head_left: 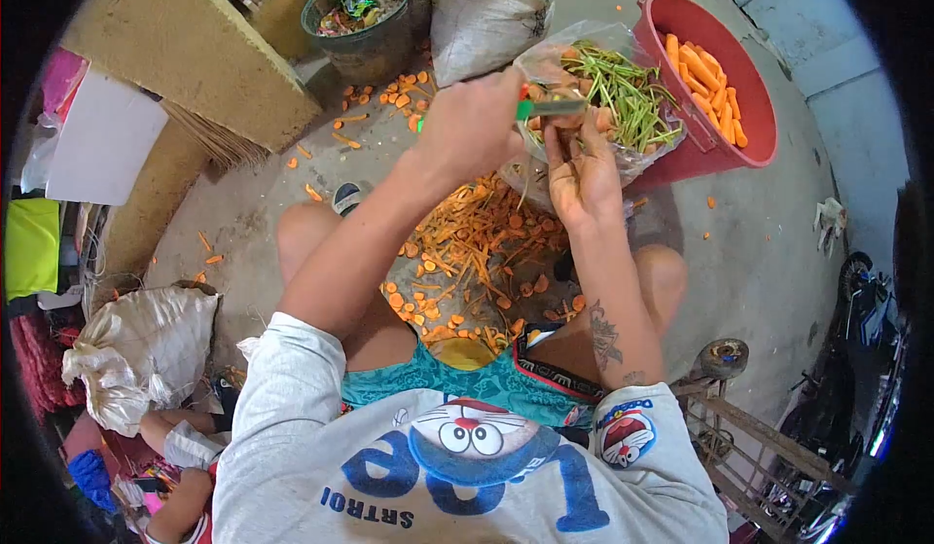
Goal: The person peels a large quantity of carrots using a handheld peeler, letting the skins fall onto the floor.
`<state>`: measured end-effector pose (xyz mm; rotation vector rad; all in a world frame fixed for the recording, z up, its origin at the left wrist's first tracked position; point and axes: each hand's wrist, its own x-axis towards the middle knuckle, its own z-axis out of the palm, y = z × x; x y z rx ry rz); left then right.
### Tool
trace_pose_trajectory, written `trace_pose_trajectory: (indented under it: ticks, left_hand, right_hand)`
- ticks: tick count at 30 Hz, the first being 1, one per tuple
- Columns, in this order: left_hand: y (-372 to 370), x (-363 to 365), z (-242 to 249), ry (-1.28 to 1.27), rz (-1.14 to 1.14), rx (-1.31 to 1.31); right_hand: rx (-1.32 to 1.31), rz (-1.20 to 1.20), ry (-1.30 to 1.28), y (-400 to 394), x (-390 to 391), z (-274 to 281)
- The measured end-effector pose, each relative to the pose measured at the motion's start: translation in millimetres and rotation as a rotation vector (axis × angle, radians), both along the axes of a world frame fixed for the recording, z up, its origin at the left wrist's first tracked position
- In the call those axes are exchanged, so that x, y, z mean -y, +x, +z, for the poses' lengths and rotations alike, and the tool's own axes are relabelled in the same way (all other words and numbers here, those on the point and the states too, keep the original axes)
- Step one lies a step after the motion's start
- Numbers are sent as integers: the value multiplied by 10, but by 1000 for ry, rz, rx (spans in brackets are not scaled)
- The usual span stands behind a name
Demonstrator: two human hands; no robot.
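1 knife (561, 108) in L fingers (501, 106), closed | R fingers (592, 143) half-curled, hold unclear | bag (630, 164) edge nr | flr (749, 252) rm R

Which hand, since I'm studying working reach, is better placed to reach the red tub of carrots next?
Probably the right hand: it is nearer the red tub, while the left hand is farther off and grips the knife. Whether the right hand holds anything is hard to tell.

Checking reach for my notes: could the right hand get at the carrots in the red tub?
Probably yes: the red tub stands open close to the right hand, its carrots exposed. The plastic bag of green stems lies partly between, and the hand is busy beside the knife.
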<state>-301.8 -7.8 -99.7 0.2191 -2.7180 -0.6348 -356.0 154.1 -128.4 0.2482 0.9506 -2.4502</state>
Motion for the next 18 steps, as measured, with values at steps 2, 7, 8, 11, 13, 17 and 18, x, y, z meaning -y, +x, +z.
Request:
trace_pose_trajectory:
  ticks: [2,7,8,11,13,17,18]
  left_hand:
    - [-36,0,-56,15,-17,-14]
    - [-93,359,-50,21,97,107]
    - [-58,359,7,78,87,72]
    - [29,346,65,82,38,42]
    - [94,297,93,100,34,58]
    - [120,243,115,137,-141,91]
    - [121,242,91,163,-218,101]
  right_hand:
    - [-16,43,-14,49,8,21]
    - [-152,117,84,107,9,223]
    - [-151,110,81,68,-21,181]
    - [-666,147,504,-60,-103,62]
    - [-809,147,684,-14,-124,102]
    - [-1108,69,922,83,-120,188]
    - [-1192,43,932,109,-132,205]
